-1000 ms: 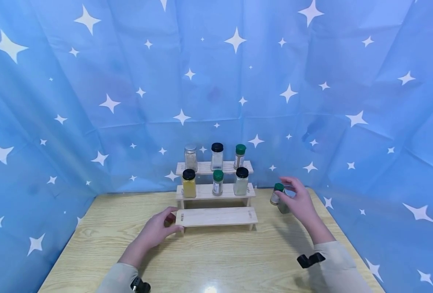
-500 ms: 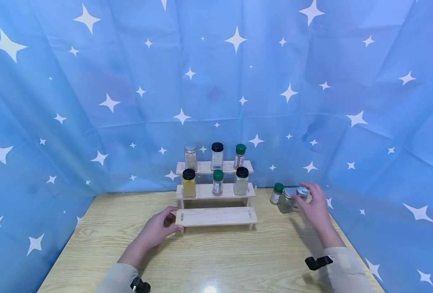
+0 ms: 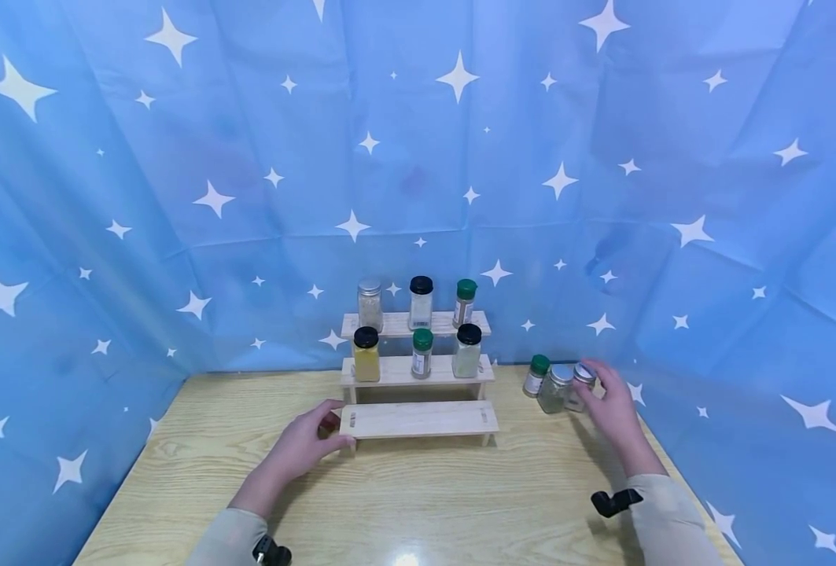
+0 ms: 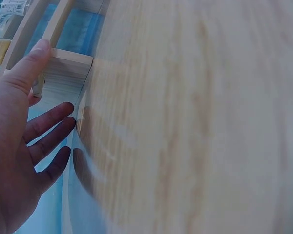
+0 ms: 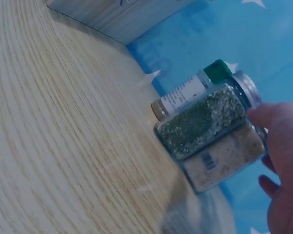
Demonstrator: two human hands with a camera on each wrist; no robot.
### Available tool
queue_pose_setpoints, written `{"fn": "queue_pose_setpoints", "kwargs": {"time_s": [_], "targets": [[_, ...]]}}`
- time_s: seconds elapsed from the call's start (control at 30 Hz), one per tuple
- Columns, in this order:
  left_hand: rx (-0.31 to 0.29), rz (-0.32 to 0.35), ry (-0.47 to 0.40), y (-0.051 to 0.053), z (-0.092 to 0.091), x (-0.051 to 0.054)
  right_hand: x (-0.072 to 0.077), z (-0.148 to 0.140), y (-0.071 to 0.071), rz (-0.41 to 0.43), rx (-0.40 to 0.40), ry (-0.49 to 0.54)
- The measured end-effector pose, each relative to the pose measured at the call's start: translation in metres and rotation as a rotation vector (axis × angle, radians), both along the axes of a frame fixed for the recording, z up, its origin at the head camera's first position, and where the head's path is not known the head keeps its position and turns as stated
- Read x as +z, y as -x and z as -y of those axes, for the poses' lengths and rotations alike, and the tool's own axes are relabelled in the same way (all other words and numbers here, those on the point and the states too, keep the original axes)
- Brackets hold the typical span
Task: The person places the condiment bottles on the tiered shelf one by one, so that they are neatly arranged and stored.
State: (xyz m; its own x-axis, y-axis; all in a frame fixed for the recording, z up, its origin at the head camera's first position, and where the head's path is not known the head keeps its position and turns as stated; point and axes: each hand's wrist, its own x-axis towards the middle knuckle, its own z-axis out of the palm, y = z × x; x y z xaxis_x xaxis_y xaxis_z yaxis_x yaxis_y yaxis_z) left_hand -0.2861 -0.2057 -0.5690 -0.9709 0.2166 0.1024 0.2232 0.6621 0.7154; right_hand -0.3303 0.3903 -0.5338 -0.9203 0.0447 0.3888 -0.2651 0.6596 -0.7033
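Note:
On the table stands a three-step wooden spice rack (image 3: 418,420). My left hand (image 3: 303,442) pinches the left end of its lowest step between thumb and index finger. The other fingers (image 4: 51,139) are spread apart in the left wrist view. To the rack's right, a green-capped spice jar (image 3: 535,377), a jar of green flakes (image 3: 554,391) and a silver-lidded jar with pale contents (image 5: 224,158) stand side by side. My right hand (image 3: 610,409) holds the pale jar near its lid, thumb in front and fingers behind. The fingers partly hide that lid.
Several spice jars stand on the rack's upper two steps, among them a yellow jar with a black cap (image 3: 366,358) and a silver-lidded jar (image 3: 370,306). A blue star-patterned curtain (image 3: 418,173) hangs behind and beside the wooden table (image 3: 418,503).
My right hand has moved right, from above the jar of green flakes to the pale jar, and its fingers have closed round the lid. The left hand keeps its place on the rack.

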Motion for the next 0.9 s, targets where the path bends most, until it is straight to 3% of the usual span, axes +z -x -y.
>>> {"fn": "queue_pose_setpoints", "kwargs": {"time_s": [0.17,0.43,0.6,0.73,0.9], "targets": [[-0.001,0.000,0.002,0.000,0.000,-0.001,-0.004,-0.002,0.001,0.014,0.007,0.047],[-0.008,0.008,0.000,-0.001,0.001,-0.001,-0.012,0.003,-0.002,-0.004,-0.077,0.127],[-0.007,0.004,0.001,-0.001,0.000,-0.002,-0.021,0.009,-0.009,-0.066,-0.182,0.181],[-0.011,-0.002,0.005,-0.001,0.000,-0.002,-0.020,0.018,-0.020,-0.129,-0.267,0.257],[-0.010,-0.012,0.019,0.000,0.001,-0.001,-0.012,0.033,-0.030,-0.248,-0.265,0.294]]}}
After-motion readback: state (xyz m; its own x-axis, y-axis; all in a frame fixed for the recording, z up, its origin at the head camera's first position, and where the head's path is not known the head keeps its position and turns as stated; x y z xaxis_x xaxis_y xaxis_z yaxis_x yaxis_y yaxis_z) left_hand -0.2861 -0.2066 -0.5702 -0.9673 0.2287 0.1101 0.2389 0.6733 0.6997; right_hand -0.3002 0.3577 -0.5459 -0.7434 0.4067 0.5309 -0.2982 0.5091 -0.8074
